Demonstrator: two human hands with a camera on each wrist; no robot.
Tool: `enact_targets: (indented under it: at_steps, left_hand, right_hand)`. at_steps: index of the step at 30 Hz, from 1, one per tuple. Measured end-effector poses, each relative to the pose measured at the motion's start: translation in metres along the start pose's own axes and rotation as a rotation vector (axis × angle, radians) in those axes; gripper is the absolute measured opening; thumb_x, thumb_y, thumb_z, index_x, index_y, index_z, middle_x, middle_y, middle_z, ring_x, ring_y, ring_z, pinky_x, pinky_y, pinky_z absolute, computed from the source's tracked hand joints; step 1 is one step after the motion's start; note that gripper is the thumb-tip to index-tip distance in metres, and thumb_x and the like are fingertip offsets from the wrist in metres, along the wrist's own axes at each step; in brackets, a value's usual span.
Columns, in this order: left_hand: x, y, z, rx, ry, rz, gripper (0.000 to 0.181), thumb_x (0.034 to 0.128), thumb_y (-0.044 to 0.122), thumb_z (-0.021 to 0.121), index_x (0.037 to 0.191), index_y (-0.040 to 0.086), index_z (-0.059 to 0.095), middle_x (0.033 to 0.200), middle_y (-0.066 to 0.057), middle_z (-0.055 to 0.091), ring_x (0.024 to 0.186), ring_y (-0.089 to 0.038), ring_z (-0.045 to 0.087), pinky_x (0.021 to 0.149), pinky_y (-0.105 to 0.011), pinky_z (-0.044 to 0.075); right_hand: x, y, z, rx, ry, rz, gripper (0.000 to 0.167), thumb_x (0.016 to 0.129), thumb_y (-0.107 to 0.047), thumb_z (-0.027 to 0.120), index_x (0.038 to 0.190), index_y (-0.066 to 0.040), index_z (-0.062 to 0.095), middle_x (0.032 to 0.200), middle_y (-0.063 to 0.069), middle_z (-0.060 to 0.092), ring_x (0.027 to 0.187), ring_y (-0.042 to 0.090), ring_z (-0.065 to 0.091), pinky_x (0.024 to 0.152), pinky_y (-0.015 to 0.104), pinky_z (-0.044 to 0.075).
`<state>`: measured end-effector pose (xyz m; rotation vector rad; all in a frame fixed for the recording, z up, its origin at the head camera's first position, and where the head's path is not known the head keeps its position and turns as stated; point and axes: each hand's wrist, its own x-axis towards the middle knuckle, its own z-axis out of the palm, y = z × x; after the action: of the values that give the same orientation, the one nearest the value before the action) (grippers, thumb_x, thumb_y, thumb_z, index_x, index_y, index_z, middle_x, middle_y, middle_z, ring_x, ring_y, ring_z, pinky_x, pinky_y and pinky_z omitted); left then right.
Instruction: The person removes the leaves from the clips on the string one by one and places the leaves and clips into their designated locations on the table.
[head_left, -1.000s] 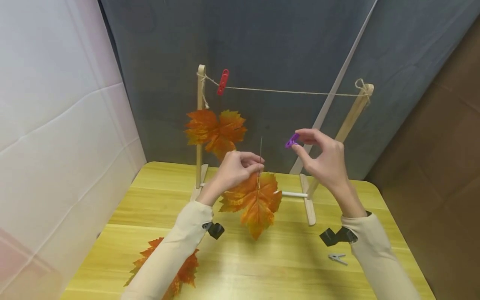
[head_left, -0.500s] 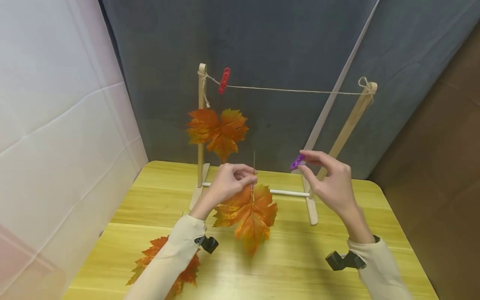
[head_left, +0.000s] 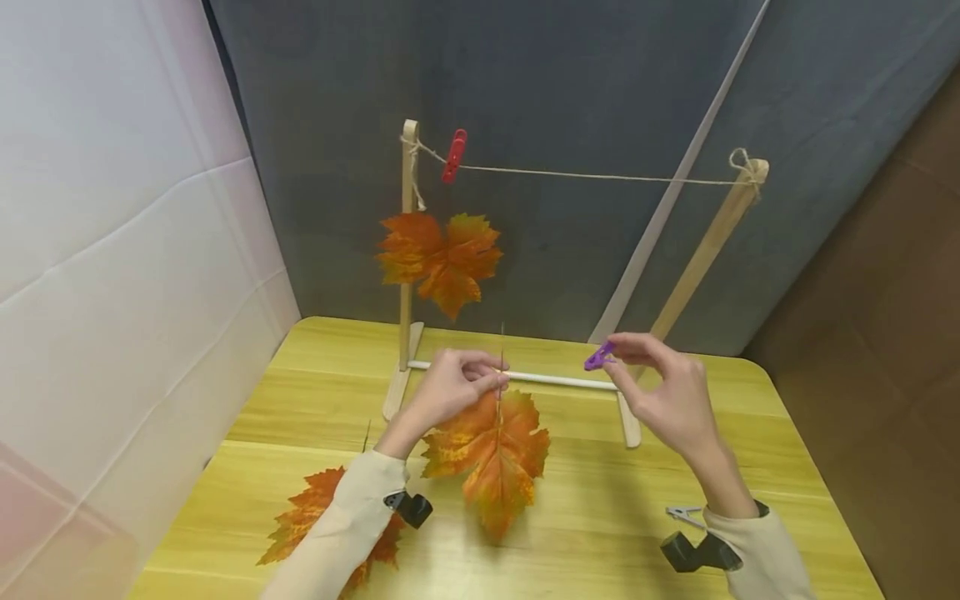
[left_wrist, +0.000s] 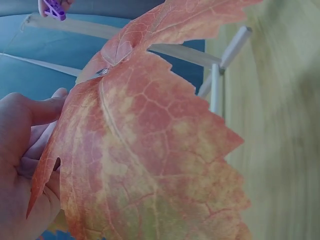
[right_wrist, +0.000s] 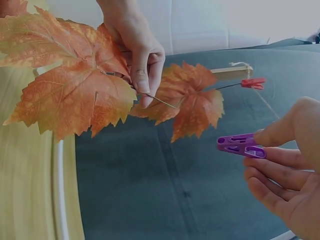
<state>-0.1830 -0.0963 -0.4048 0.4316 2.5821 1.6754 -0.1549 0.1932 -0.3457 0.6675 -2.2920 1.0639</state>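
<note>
My left hand point(head_left: 459, 387) pinches the thin stem of an orange artificial maple leaf point(head_left: 495, 467), whose blade hangs below the fingers above the table. To the right, my right hand point(head_left: 671, 396) holds a purple clothespin point(head_left: 599, 357) between thumb and fingertips, apart from the leaf and the string. In the right wrist view the purple clothespin point(right_wrist: 242, 145) points toward the leaf stem. A red clothespin point(head_left: 454, 156) grips the string point(head_left: 570, 173) near its left end. From it hangs another orange leaf point(head_left: 442, 260) by its stem.
The string runs between a left wooden post point(head_left: 407, 250) and a right wooden post point(head_left: 708, 246), joined low by a white rod point(head_left: 562, 381). Another leaf point(head_left: 303, 521) lies partly under my left forearm. A grey clothespin point(head_left: 686, 516) lies beside my right wrist.
Both hands have moved lower in the head view, the left carrying the leaf down and slightly left, the right carrying the purple clothespin down and slightly right. Both grips stay the same.
</note>
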Motion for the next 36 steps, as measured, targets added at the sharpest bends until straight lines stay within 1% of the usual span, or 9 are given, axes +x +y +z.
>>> enact_targets:
  at_steps: [4, 8, 12, 15, 20, 24, 27, 32, 36]
  left_hand:
    - [-0.005, -0.012, 0.006, -0.003, -0.007, -0.021, 0.019, 0.0928, 0.015, 0.075, 0.109, 0.004, 0.077, 0.088, -0.006, 0.079, 0.077, -0.014, 0.075, 0.062, -0.025, 0.057]
    - [-0.011, -0.024, 0.013, -0.012, -0.012, -0.056, 0.018, 0.0931, 0.015, 0.075, 0.108, 0.005, 0.077, 0.089, -0.006, 0.079, 0.078, -0.014, 0.075, 0.063, -0.024, 0.057]
    - [-0.017, -0.036, 0.019, -0.038, -0.02, -0.088, 0.017, 0.0934, 0.016, 0.075, 0.107, 0.006, 0.077, 0.089, -0.007, 0.078, 0.079, -0.015, 0.075, 0.061, -0.024, 0.055]
    - [-0.021, -0.043, 0.023, -0.051, -0.021, -0.09, 0.018, 0.0933, 0.014, 0.074, 0.107, 0.004, 0.077, 0.088, -0.008, 0.078, 0.078, -0.015, 0.075, 0.062, -0.023, 0.056]
    - [-0.023, -0.054, 0.028, -0.074, -0.025, -0.105, 0.019, 0.0932, 0.012, 0.074, 0.109, 0.0, 0.075, 0.088, -0.009, 0.078, 0.077, -0.015, 0.075, 0.063, -0.023, 0.057]
    - [-0.024, -0.064, 0.033, -0.094, -0.034, -0.152, 0.023, 0.0934, 0.012, 0.073, 0.111, -0.002, 0.074, 0.088, -0.008, 0.078, 0.077, -0.014, 0.074, 0.063, -0.022, 0.057]
    - [-0.025, -0.073, 0.037, -0.099, -0.042, -0.176, 0.022, 0.0932, 0.012, 0.073, 0.111, -0.002, 0.074, 0.089, -0.008, 0.078, 0.078, -0.014, 0.074, 0.064, -0.023, 0.057]
    - [-0.027, -0.083, 0.042, -0.08, -0.049, -0.202, 0.02, 0.0922, 0.011, 0.074, 0.109, 0.0, 0.075, 0.091, -0.009, 0.078, 0.081, -0.015, 0.074, 0.071, -0.025, 0.058]
    - [-0.029, -0.09, 0.045, -0.039, -0.05, -0.202, 0.017, 0.0919, 0.011, 0.074, 0.106, 0.002, 0.076, 0.089, -0.007, 0.078, 0.081, -0.014, 0.073, 0.074, -0.027, 0.059]
  right_hand:
    - [-0.009, 0.006, 0.002, -0.004, -0.04, 0.036, 0.027, 0.085, -0.005, 0.08, 0.111, -0.005, 0.073, 0.097, 0.006, 0.079, 0.086, 0.022, 0.076, 0.081, 0.007, 0.047]
    - [-0.02, 0.013, 0.005, -0.002, -0.06, 0.07, 0.027, 0.084, -0.004, 0.081, 0.11, -0.005, 0.073, 0.098, 0.006, 0.079, 0.085, 0.022, 0.076, 0.081, 0.008, 0.051]
    - [-0.03, 0.02, 0.007, 0.009, -0.076, 0.083, 0.027, 0.083, -0.001, 0.081, 0.108, -0.005, 0.073, 0.097, 0.006, 0.078, 0.084, 0.02, 0.076, 0.081, 0.013, 0.055]
    - [-0.036, 0.025, 0.008, 0.02, -0.086, 0.094, 0.027, 0.083, 0.0, 0.081, 0.108, -0.004, 0.073, 0.096, 0.006, 0.078, 0.084, 0.019, 0.076, 0.08, 0.015, 0.056]
    - [-0.048, 0.033, 0.01, 0.025, -0.084, 0.135, 0.028, 0.083, -0.001, 0.081, 0.11, -0.003, 0.073, 0.097, 0.007, 0.079, 0.085, 0.012, 0.074, 0.079, 0.015, 0.057]
    - [-0.055, 0.041, 0.01, 0.027, -0.096, 0.181, 0.028, 0.084, -0.002, 0.08, 0.111, -0.004, 0.073, 0.098, 0.009, 0.078, 0.086, 0.004, 0.072, 0.08, 0.019, 0.058]
    - [-0.062, 0.046, 0.01, 0.028, -0.108, 0.222, 0.028, 0.085, -0.003, 0.08, 0.113, -0.005, 0.074, 0.1, 0.009, 0.078, 0.087, 0.003, 0.071, 0.081, 0.019, 0.058]
    - [-0.072, 0.053, 0.008, 0.005, -0.119, 0.278, 0.03, 0.086, -0.008, 0.08, 0.116, -0.008, 0.075, 0.103, 0.006, 0.079, 0.089, 0.007, 0.073, 0.084, 0.016, 0.055]
    - [-0.079, 0.058, 0.008, -0.002, -0.105, 0.299, 0.03, 0.087, -0.011, 0.081, 0.116, -0.009, 0.075, 0.109, 0.006, 0.078, 0.093, 0.018, 0.075, 0.087, 0.011, 0.051]
